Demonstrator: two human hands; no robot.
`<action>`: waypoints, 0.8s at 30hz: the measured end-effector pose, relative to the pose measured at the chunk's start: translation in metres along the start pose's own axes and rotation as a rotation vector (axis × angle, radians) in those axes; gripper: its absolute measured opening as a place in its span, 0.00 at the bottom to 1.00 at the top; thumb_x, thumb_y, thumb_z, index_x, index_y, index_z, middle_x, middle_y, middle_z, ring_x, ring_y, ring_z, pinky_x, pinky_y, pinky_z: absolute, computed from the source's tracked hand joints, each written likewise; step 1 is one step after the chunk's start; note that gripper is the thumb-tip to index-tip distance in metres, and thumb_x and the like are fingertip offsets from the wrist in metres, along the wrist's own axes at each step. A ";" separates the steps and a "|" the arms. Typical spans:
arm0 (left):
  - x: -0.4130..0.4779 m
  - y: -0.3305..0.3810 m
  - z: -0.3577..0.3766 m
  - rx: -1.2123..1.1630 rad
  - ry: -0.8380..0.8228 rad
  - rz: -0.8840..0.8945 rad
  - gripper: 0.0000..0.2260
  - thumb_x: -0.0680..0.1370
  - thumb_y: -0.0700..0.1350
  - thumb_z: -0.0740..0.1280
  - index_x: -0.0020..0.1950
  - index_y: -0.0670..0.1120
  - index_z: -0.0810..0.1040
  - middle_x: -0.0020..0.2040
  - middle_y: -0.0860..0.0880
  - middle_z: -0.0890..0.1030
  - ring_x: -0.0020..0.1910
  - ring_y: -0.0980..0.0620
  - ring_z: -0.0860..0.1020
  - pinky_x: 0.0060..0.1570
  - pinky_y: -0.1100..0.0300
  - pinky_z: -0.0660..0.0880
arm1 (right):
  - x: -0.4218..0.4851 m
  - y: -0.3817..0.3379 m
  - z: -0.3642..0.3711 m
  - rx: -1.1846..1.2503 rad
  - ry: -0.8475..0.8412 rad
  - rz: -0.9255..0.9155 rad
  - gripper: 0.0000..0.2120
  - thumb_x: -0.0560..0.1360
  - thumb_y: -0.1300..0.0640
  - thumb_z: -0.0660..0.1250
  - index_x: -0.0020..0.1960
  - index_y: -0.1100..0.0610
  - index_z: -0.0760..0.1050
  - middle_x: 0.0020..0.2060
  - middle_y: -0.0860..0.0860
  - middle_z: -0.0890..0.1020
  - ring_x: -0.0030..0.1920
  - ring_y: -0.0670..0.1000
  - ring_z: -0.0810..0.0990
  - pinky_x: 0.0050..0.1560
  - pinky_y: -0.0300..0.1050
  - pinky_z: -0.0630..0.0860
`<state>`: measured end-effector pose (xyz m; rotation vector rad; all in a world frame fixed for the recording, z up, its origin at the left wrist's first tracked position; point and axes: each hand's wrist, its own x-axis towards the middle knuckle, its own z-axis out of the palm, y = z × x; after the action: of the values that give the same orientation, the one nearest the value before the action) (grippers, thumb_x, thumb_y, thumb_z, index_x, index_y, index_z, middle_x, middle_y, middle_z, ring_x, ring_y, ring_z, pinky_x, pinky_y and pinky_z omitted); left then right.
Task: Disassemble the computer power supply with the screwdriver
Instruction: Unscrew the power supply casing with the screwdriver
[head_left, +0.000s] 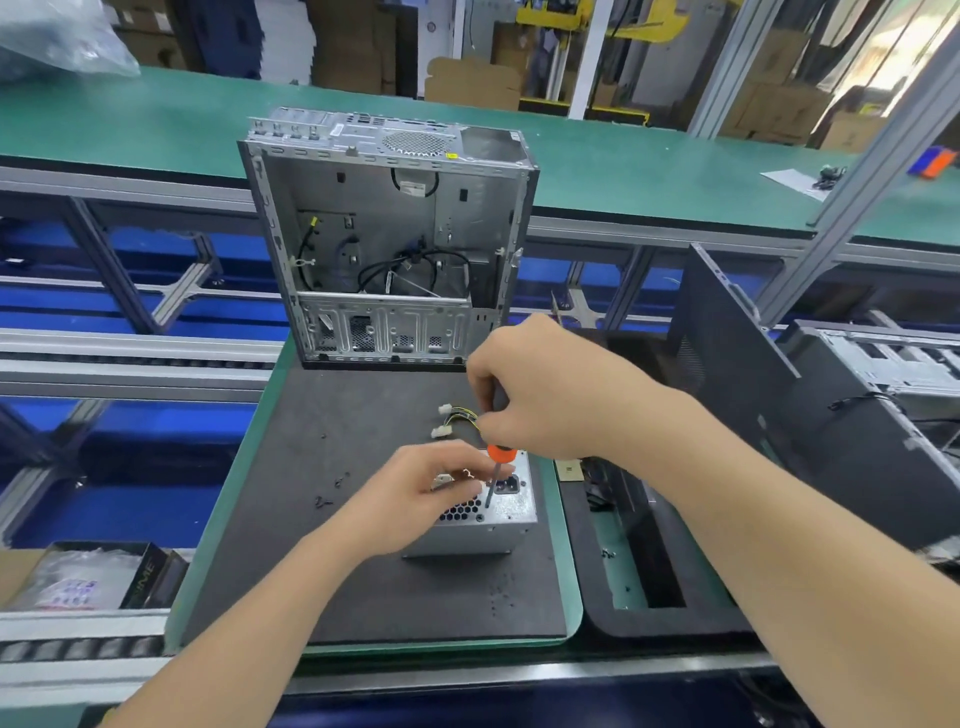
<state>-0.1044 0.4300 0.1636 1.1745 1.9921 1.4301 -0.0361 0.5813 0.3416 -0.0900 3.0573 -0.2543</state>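
Steadying the power supply (511, 512) on the dark mat (363, 571), the left hand (421, 493) curls its fingers over the box's upturned face, at 9 o'clock from the screwdriver (492, 480). The tool's long axis stands nearly upright, its tip down on that silver, honeycomb-vented face beside the mains socket. The right hand (545, 395), at 12 o'clock, is wrapped around the handle. Beyond lie wires (460, 414) with white plugs, then the open computer case (384, 208).

One wide-angle view from the person's head faces forward and down, close above the left hand (421, 499) and right hand (550, 400) at frame centre; the green bench (156, 119) bows across the top.
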 end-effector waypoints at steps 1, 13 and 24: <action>0.000 0.000 0.004 -0.036 -0.023 -0.021 0.16 0.84 0.35 0.66 0.62 0.53 0.85 0.60 0.57 0.85 0.63 0.56 0.82 0.64 0.63 0.76 | -0.001 0.001 0.002 0.008 -0.002 0.000 0.11 0.69 0.57 0.69 0.33 0.49 0.69 0.39 0.47 0.76 0.40 0.54 0.80 0.43 0.54 0.83; 0.004 -0.013 0.016 -0.144 0.037 -0.072 0.10 0.81 0.31 0.68 0.51 0.42 0.86 0.51 0.50 0.88 0.52 0.49 0.86 0.56 0.60 0.81 | 0.000 0.005 0.015 0.045 -0.013 -0.027 0.05 0.71 0.58 0.69 0.39 0.51 0.74 0.40 0.47 0.76 0.40 0.53 0.79 0.41 0.54 0.83; 0.003 -0.012 0.014 -0.107 0.017 -0.059 0.08 0.80 0.29 0.68 0.49 0.39 0.85 0.47 0.50 0.87 0.47 0.53 0.84 0.51 0.66 0.77 | -0.003 0.002 0.010 -0.010 -0.077 -0.176 0.07 0.72 0.57 0.69 0.38 0.48 0.73 0.33 0.41 0.72 0.43 0.45 0.71 0.35 0.45 0.75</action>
<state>-0.1009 0.4392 0.1477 1.0529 1.9197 1.5019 -0.0324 0.5820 0.3316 -0.3611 2.9758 -0.2398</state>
